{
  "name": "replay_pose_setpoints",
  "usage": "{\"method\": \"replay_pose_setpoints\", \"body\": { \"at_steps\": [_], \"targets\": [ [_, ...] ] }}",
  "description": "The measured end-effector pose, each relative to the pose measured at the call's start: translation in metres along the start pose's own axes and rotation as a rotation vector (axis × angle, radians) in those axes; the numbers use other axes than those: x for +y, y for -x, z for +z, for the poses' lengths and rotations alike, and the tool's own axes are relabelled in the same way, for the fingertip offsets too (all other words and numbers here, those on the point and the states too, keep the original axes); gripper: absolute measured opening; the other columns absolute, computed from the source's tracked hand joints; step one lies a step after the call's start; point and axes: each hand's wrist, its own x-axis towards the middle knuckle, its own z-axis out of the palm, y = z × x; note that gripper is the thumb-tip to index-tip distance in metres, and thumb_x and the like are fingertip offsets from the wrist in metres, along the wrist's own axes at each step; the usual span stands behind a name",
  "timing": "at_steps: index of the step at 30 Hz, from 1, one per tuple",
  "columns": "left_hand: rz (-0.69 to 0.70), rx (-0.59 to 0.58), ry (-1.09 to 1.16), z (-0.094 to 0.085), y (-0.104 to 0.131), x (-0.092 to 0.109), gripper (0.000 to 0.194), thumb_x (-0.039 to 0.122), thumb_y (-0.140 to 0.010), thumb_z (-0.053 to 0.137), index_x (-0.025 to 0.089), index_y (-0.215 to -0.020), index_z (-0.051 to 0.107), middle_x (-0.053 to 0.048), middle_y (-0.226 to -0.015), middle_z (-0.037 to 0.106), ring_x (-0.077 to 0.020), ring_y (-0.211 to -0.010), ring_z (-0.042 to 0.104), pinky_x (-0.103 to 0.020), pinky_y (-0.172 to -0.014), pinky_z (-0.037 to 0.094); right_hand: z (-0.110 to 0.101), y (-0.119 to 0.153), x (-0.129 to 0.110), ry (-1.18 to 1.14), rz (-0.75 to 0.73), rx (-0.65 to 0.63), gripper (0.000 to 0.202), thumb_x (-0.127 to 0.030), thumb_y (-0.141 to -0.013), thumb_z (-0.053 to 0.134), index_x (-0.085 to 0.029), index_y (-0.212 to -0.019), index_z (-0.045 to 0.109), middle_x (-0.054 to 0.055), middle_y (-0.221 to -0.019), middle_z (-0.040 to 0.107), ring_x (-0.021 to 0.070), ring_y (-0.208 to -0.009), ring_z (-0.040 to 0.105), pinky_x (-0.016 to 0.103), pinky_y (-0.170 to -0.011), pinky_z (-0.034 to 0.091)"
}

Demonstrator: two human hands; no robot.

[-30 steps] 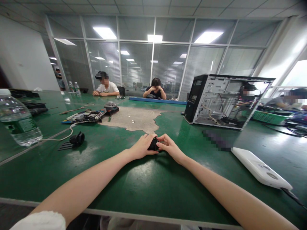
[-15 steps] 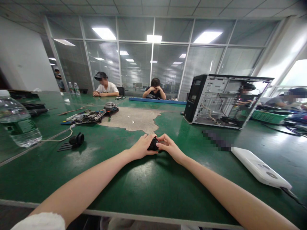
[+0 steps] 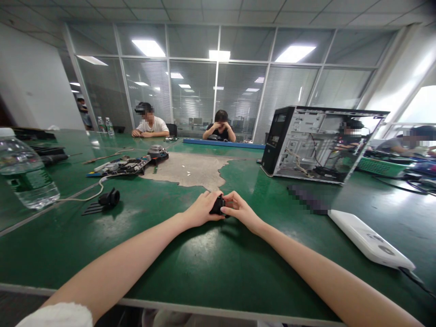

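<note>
Between my two hands, just above the green tabletop point(image 3: 211, 259), is a small black plastic-looking part point(image 3: 217, 206) whose exact kind I cannot make out. My left hand point(image 3: 202, 209) wraps round it from the left, thumb below and fingers over the top. On its right side my right hand point(image 3: 241, 210) pinches it with thumb and fingertips. Much of the part is hidden by the fingers. Left of my hands lies a black piece with a round collar and flat prongs point(image 3: 109, 198).
A clear water bottle point(image 3: 29, 177) stands at far left. Behind it on the table lie a circuit board point(image 3: 119, 166) and cable. An opened computer case point(image 3: 306, 145) stands right, near a white power bank-like device point(image 3: 369, 238). Two people sit across the table; others are at right.
My right thumb and fingers have shifted very slightly on the black part. My left hand and the things on the table look the same.
</note>
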Motion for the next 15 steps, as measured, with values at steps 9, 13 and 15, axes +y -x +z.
{"method": "replay_pose_setpoints", "body": {
  "at_steps": [9,13,15],
  "targets": [
    [-0.003,0.003,0.018,-0.0009,0.0,0.0008,0.063,0.048,-0.066,0.059,0.019,-0.116,0.033,-0.009,-0.108,0.048,-0.0245,-0.093,0.046,-0.038,-0.079,0.037,-0.0001,-0.0012,0.0041,0.004,0.06,0.026,0.032,-0.033,-0.067,0.061,-0.022,-0.093,0.046,0.0,-0.088,0.051,0.0116,-0.074,0.054,0.027,-0.064,0.045],
    [0.01,0.003,0.009,-0.0009,0.0001,0.0006,0.063,0.047,-0.067,0.059,0.018,-0.115,0.033,-0.009,-0.108,0.048,-0.0238,-0.091,0.046,-0.037,-0.078,0.038,-0.0004,-0.0011,0.0021,-0.001,0.042,0.003,0.031,-0.031,-0.066,0.063,-0.021,-0.089,0.046,0.0,-0.089,0.052,0.0122,-0.078,0.054,0.028,-0.069,0.044],
    [0.012,0.007,0.009,-0.0003,0.0,0.0002,0.062,0.047,-0.067,0.06,0.019,-0.115,0.033,-0.009,-0.108,0.048,-0.0236,-0.091,0.046,-0.037,-0.078,0.038,-0.0002,-0.0009,0.0008,-0.004,0.02,-0.006,0.031,-0.031,-0.063,0.065,-0.021,-0.085,0.046,0.0,-0.087,0.053,0.0129,-0.08,0.054,0.028,-0.071,0.044]
  ]
}}
